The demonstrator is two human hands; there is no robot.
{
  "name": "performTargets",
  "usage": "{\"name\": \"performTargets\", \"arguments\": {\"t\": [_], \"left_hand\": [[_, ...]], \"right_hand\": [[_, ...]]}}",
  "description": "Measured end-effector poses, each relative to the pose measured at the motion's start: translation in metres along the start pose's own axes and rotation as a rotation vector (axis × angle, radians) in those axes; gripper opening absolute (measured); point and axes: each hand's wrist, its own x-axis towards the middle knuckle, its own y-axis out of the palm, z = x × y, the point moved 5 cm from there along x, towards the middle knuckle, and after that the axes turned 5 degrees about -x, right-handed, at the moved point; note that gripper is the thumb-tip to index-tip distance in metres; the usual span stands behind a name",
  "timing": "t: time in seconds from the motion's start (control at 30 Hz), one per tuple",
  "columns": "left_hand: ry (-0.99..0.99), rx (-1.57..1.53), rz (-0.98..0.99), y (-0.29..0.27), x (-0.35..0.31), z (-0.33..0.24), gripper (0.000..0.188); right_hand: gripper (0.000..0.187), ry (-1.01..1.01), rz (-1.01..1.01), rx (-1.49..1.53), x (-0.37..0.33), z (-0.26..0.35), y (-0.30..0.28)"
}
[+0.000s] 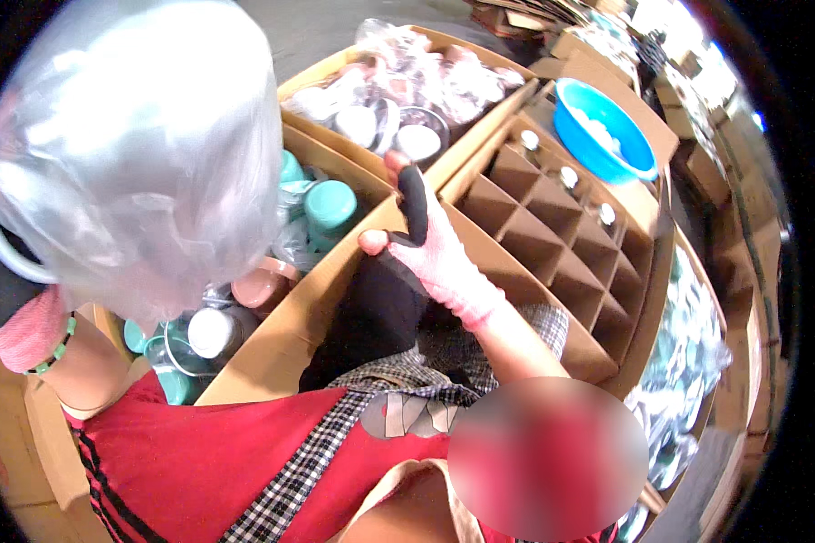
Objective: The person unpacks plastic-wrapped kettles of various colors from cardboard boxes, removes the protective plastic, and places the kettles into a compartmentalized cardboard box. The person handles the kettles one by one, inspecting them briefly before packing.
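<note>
A large rounded container wrapped in clear plastic (pixel 136 163) fills the upper left, held up close by my left hand (pixel 9 303). That hand wears a pink and black glove; its fingers are hidden behind the container. A pale curved loop (pixel 14 249) shows beside the wrist. My right hand (pixel 417 222), gloved in pink and black with bare fingertips, is held over the cartons' inner edges. Its thumb and forefinger are spread apart, with nothing between them. Near it sits a teal-lidded bottle (pixel 330 204) in the left carton (pixel 272 344).
A divided carton (pixel 539 244) on the right has several white-capped clear bottles along its far row. Behind it stands a blue basin (pixel 598 131) with white pieces inside. Another carton (pixel 290 86) holds plastic-wrapped bottles. Teal bagged items (pixel 679 362) lie at far right.
</note>
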Motion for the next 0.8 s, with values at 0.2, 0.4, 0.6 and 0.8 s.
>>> {"name": "performTargets", "arguments": {"t": [0.2,0.4,0.6,0.8], "left_hand": [[-0.23,-0.931,0.223,0.088,0.005,-0.015,0.024],[-0.359,-1.276,0.454,0.185,-0.039,-0.068,0.017],[-0.639,-0.88,0.53,0.183,-0.102,-0.062,0.007],[-0.78,-1.089,0.434,0.149,-0.133,0.018,0.052]], "right_hand": [[0.096,0.056,-0.046,0.32,-0.03,0.025,-0.047],[0.078,0.18,-0.299,0.229,-0.105,-0.024,-0.113],[0.061,0.162,-0.512,0.07,-0.185,-0.134,-0.09],[0.05,0.31,-0.454,0.141,-0.21,-0.187,-0.083]]}}
